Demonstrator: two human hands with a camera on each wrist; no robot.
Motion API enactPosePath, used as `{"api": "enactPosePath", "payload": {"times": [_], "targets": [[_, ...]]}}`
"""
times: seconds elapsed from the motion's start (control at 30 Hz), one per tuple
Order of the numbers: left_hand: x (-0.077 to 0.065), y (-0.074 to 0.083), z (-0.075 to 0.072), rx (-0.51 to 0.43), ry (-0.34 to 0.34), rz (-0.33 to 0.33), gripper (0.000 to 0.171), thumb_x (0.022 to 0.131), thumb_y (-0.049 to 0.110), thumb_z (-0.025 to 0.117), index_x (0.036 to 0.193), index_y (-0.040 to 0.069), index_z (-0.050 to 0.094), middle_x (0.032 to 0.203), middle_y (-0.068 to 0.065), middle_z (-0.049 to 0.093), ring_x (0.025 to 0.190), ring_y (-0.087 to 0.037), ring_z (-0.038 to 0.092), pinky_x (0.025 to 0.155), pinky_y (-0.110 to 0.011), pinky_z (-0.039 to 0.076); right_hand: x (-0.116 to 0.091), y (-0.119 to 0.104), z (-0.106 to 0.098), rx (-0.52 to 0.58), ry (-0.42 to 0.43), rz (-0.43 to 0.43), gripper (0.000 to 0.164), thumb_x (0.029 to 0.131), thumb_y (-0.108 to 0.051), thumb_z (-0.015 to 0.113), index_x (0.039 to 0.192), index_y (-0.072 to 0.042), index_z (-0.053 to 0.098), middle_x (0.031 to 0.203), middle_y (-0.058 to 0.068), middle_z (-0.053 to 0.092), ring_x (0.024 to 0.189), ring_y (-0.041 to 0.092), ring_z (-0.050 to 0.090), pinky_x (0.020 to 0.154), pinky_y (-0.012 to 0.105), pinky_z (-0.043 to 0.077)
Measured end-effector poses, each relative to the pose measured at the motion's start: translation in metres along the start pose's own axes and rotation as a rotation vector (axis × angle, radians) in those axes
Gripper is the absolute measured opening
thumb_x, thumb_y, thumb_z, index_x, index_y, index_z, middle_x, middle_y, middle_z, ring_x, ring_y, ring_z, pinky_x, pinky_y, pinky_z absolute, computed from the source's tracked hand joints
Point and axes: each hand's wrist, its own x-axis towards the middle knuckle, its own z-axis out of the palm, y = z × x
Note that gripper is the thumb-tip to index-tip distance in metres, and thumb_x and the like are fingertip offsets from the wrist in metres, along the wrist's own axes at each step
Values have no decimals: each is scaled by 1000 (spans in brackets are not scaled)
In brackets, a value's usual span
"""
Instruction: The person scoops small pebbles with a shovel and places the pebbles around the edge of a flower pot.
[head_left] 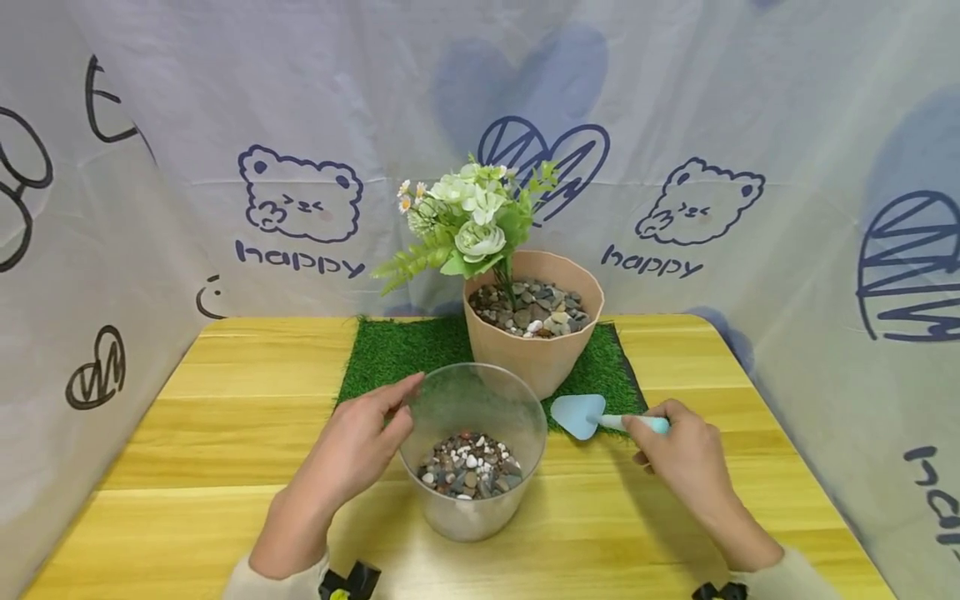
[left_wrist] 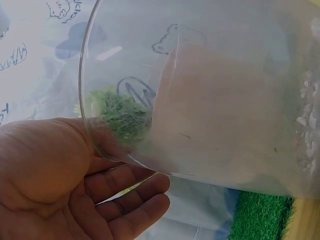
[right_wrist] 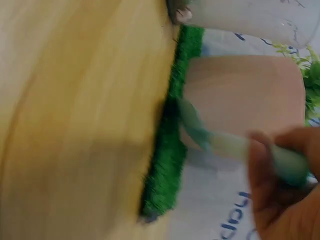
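A clear plastic bucket point(head_left: 480, 521) stands on the table, with small mixed stones point(head_left: 471, 467) in its bottom. My left hand point(head_left: 367, 437) is at the bucket's left side, its index fingertip by the rim and its fingers loosely extended. In the left wrist view, part of that hand point(left_wrist: 55, 165) shows through the clear wall. My right hand point(head_left: 686, 450) grips the handle of a small light-blue trowel point(head_left: 579, 415), its blade pointing left toward the bucket. No stones show on the blade. The right wrist view is blurred, with the trowel point(right_wrist: 195, 125) before the pot.
Behind the bucket, a peach flower pot point(head_left: 517, 358) full of stones holds white-green flowers point(head_left: 476, 217). It stands on a green turf mat point(head_left: 397, 354). The wooden table point(head_left: 187, 467) is bounded at the back and sides by printed cloth point(head_left: 420, 100).
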Motion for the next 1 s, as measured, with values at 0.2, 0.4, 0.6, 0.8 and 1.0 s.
{"api": "enactPosePath", "payload": {"times": [0.2,0.4,0.6,0.8,1.0], "targets": [[-4,-1,-1,19,20,-17,52,107,19,47,158,24,50,145,-2,67,49,-11,34,54,-32,43,-6,12,11,-241,-291,-18,26,91,-32,74,78,-11,64,62,0,64,53,17,55,50,31,41],[-5,-2,1,4,41,-27,50,108,21,48,158,25,51,145,-3,67,48,-12,36,56,-33,43,-9,18,34,-276,-347,-14,30,86,-36,78,73,-14,63,66,2,59,57,16,49,52,30,37],[-7,-4,5,-17,56,-36,47,110,25,48,157,24,52,143,-8,68,50,-14,37,56,-34,44,-9,19,48,-268,-338,-31,31,83,-37,80,70,-14,62,65,1,59,57,17,52,52,31,39],[-12,-11,6,-25,81,15,49,114,40,41,156,19,53,151,-11,62,116,-37,70,106,-55,52,-9,20,48,-265,-340,-37,36,89,-42,77,68,-16,62,61,-1,57,55,15,48,52,29,37],[-24,-30,-4,23,96,-42,56,113,50,36,157,18,52,154,-13,58,137,-42,58,114,-64,44,3,22,27,-226,-251,-98,41,100,-47,68,76,-14,67,60,-3,52,54,14,42,54,30,37]]}}
